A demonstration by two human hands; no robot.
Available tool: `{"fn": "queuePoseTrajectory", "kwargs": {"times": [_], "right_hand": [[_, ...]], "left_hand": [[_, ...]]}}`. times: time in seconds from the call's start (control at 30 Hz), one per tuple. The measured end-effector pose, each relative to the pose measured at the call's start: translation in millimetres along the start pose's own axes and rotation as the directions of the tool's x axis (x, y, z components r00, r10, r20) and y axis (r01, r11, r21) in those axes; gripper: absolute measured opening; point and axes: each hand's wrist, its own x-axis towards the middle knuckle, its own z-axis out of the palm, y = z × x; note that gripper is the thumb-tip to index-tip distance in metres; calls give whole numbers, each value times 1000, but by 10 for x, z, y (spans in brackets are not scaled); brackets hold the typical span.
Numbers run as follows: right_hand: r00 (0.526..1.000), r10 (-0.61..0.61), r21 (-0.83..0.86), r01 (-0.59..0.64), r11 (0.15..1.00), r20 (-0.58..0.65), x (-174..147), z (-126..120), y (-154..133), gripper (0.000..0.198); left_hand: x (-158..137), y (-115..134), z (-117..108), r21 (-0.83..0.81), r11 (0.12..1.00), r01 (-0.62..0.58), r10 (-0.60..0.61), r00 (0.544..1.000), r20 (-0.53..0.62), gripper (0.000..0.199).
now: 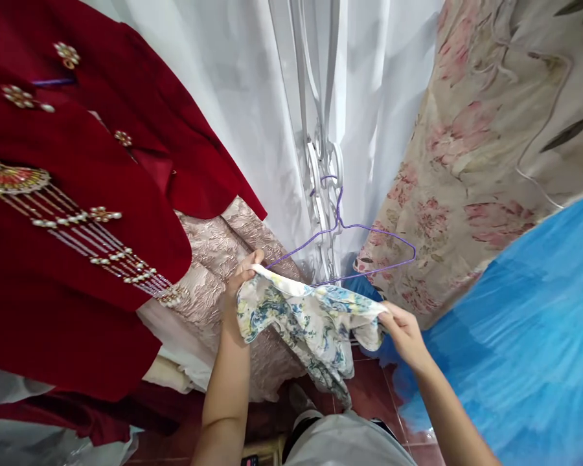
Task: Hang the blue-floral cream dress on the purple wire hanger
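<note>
Stretched between my two hands is a white garment [301, 317] with a blue and yellow floral print, its lower part hanging in folds. My left hand [245, 275] pinches its upper left corner, and my right hand [403, 330] grips the upper right corner. Just behind the garment's top edge a purple hanger [379, 228] hangs by its hook from a white hanging rack [315, 188]. The garment overlaps part of the hanger's lower left side; whether they touch I cannot tell.
On the left hang a red velvet jacket [102, 155] with beaded trim and a pink textured skirt [208, 259]. A floral fabric [447, 175] and a bright blue garment [525, 310] hang at right. White curtains [214, 65] stand behind, over a red tiled floor [369, 382].
</note>
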Motion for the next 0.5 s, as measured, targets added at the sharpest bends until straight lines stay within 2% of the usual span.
{"fn": "queuePoseTrajectory", "kwargs": {"times": [0.03,0.07,0.13,0.2,0.23,0.3,0.37,0.43,0.5], "right_hand": [[998,68,93,-67,993,-5,-6,-95,-4,45],[989,139,174,-144,974,40,-2,-192,-16,48],[947,241,233,-288,929,211,34,-392,-63,50],[923,235,186,-300,936,305,111,-594,-147,48],[939,195,168,-249,954,284,166,-688,-202,47],[988,84,157,-105,982,133,306,-842,-323,45],[997,3,151,9,989,-80,480,-926,-437,50],[959,-54,90,82,993,-279,664,-932,-520,54],[913,-112,-38,106,994,-391,818,-882,-564,52]], "left_hand": [[-12,16,42,-43,999,19,-18,999,41,16],[-17,35,80,-82,996,37,-31,997,74,17],[-23,75,135,-124,991,51,-41,995,86,20],[-36,103,160,-124,990,66,-56,995,78,23],[-44,111,165,-111,990,81,-72,994,87,24],[-55,113,171,-67,991,112,-104,988,116,25],[-57,100,178,-24,992,122,-118,984,131,26],[-56,79,185,-9,994,107,-106,989,106,25],[-63,57,181,-15,994,109,-108,992,68,23]]}}
